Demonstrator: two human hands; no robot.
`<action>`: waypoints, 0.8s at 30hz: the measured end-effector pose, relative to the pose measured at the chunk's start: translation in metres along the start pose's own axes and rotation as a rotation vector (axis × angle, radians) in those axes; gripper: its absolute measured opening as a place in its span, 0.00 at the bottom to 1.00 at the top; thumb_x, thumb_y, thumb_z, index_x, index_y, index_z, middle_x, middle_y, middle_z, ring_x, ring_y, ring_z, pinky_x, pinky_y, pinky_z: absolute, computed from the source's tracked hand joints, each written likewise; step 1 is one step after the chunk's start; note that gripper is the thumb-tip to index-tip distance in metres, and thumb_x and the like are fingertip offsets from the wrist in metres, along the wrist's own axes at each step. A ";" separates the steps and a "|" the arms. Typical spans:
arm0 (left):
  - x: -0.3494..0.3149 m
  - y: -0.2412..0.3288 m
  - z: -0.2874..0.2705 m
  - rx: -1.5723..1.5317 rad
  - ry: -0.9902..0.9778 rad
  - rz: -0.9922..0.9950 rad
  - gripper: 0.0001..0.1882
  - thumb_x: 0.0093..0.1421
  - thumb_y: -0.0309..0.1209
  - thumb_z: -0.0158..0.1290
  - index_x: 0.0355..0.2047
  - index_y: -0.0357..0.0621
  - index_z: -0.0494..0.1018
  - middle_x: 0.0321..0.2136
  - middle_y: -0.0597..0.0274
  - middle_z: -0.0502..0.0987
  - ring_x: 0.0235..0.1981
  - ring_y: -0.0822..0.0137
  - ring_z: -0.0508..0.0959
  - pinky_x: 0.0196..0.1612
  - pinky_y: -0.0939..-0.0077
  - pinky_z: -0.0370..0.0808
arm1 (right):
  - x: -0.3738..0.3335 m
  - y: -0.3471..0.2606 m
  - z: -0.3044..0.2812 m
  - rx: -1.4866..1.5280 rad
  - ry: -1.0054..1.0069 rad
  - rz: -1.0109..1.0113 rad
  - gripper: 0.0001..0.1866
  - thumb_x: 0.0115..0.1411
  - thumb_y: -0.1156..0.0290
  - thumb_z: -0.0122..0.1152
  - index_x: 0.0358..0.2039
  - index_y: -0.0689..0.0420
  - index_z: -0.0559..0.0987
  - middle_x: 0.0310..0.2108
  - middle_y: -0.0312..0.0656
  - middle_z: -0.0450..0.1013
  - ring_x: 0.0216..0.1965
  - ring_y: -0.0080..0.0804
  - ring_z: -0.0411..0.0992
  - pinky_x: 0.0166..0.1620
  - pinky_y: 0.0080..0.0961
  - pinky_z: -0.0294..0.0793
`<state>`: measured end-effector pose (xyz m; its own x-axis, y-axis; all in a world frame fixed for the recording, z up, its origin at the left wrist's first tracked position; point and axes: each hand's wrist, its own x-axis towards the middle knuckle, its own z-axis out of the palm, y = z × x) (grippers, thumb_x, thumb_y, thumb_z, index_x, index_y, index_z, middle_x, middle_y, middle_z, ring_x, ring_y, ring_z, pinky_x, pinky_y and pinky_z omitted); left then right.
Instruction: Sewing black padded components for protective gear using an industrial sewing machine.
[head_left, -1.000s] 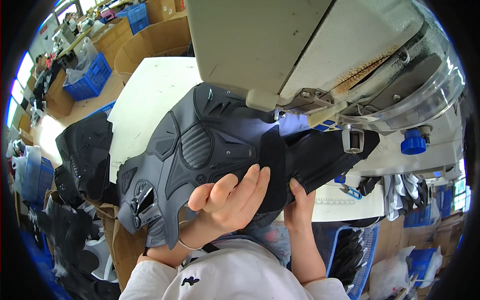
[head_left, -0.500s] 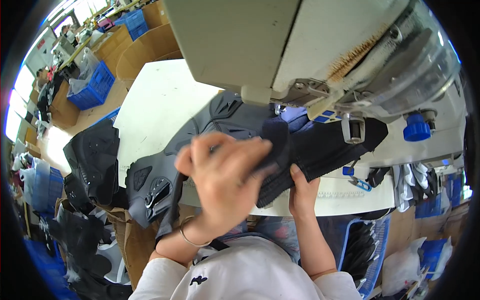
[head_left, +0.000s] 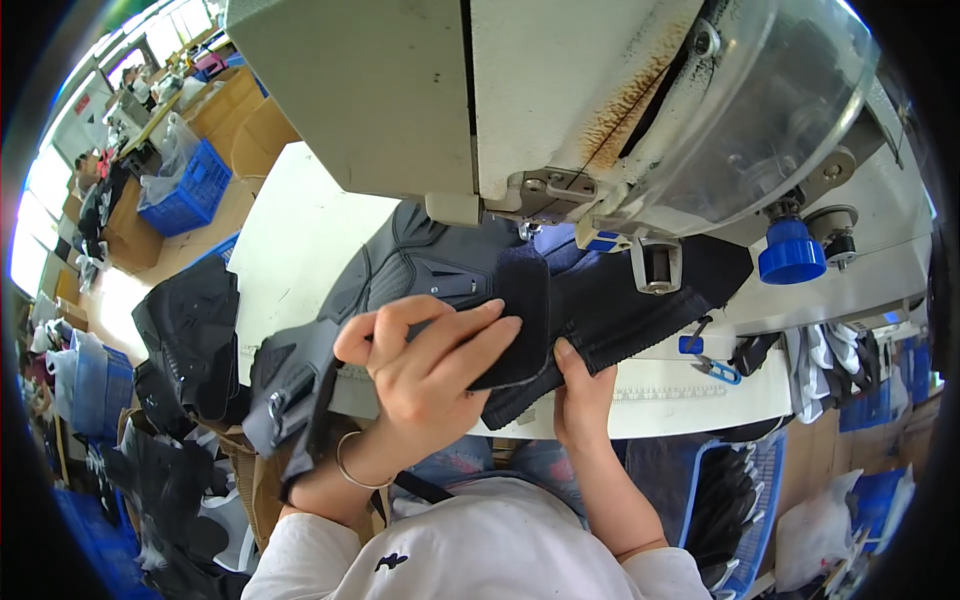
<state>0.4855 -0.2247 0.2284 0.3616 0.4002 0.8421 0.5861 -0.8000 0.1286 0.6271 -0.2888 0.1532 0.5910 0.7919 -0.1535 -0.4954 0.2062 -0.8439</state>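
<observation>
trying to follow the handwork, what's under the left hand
A black flap shows at the fingers of the left hand, with part of a grey moulded panel beyond. The hand covers whatever lies directly below it, and the flap's underside cannot be seen.

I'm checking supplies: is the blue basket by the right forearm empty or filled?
Not empty: dark pieces show packed inside the blue basket. How deep they go, I cannot tell.
</observation>
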 end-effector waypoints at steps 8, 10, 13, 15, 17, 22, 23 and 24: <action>-0.017 0.007 0.009 0.209 0.038 0.175 0.11 0.43 0.33 0.52 0.28 0.57 0.81 0.34 0.77 0.80 0.34 0.78 0.70 0.47 0.72 0.50 | 0.000 -0.003 0.008 0.037 0.001 0.005 0.20 0.55 0.81 0.59 0.49 0.61 0.67 0.42 0.38 0.69 0.42 0.24 0.69 0.47 0.23 0.69; -0.018 0.005 0.011 0.235 0.048 0.202 0.11 0.43 0.34 0.53 0.29 0.57 0.81 0.34 0.77 0.80 0.34 0.79 0.70 0.47 0.72 0.49 | 0.000 -0.005 0.010 0.048 0.007 0.023 0.20 0.55 0.81 0.58 0.48 0.61 0.67 0.42 0.37 0.70 0.41 0.23 0.69 0.46 0.22 0.69; -0.016 0.001 0.010 0.255 0.058 0.247 0.11 0.42 0.35 0.54 0.28 0.57 0.81 0.34 0.76 0.80 0.34 0.80 0.70 0.46 0.72 0.49 | -0.003 -0.004 0.015 0.065 0.020 0.022 0.18 0.56 0.81 0.58 0.47 0.60 0.68 0.40 0.36 0.70 0.40 0.22 0.69 0.44 0.21 0.69; -0.014 -0.003 0.009 0.248 0.062 0.261 0.11 0.41 0.35 0.55 0.28 0.57 0.80 0.35 0.76 0.80 0.34 0.80 0.70 0.46 0.72 0.49 | -0.004 -0.004 0.019 0.093 0.043 0.021 0.17 0.56 0.81 0.58 0.46 0.59 0.69 0.40 0.36 0.70 0.39 0.21 0.69 0.43 0.20 0.69; -0.011 -0.007 0.008 0.214 0.045 0.291 0.10 0.41 0.36 0.54 0.27 0.58 0.80 0.35 0.75 0.80 0.34 0.80 0.70 0.45 0.72 0.49 | -0.006 -0.003 0.022 0.091 0.067 0.025 0.16 0.56 0.81 0.58 0.46 0.59 0.69 0.40 0.36 0.70 0.39 0.21 0.69 0.43 0.20 0.70; -0.006 -0.024 0.003 0.201 -0.025 0.384 0.12 0.42 0.37 0.53 0.30 0.59 0.79 0.38 0.75 0.79 0.35 0.81 0.70 0.44 0.72 0.49 | -0.012 -0.003 0.034 0.093 0.075 0.024 0.15 0.57 0.81 0.57 0.45 0.59 0.70 0.40 0.35 0.70 0.38 0.21 0.69 0.43 0.20 0.70; -0.004 -0.029 0.003 0.168 -0.078 0.401 0.13 0.42 0.37 0.52 0.31 0.59 0.79 0.38 0.76 0.79 0.35 0.81 0.70 0.44 0.72 0.49 | -0.013 -0.001 0.038 0.114 0.096 0.026 0.15 0.57 0.80 0.57 0.45 0.60 0.70 0.40 0.35 0.70 0.38 0.21 0.69 0.43 0.20 0.70; 0.000 -0.034 0.000 0.179 -0.072 0.443 0.12 0.44 0.36 0.52 0.31 0.61 0.79 0.40 0.76 0.78 0.37 0.81 0.69 0.43 0.71 0.50 | -0.015 0.000 0.042 0.138 0.118 0.027 0.14 0.57 0.80 0.57 0.45 0.60 0.70 0.40 0.35 0.70 0.38 0.21 0.69 0.43 0.20 0.70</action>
<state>0.4657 -0.1978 0.2243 0.6502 0.0730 0.7563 0.4773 -0.8137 -0.3317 0.5916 -0.2762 0.1765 0.6427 0.7271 -0.2413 -0.5903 0.2692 -0.7610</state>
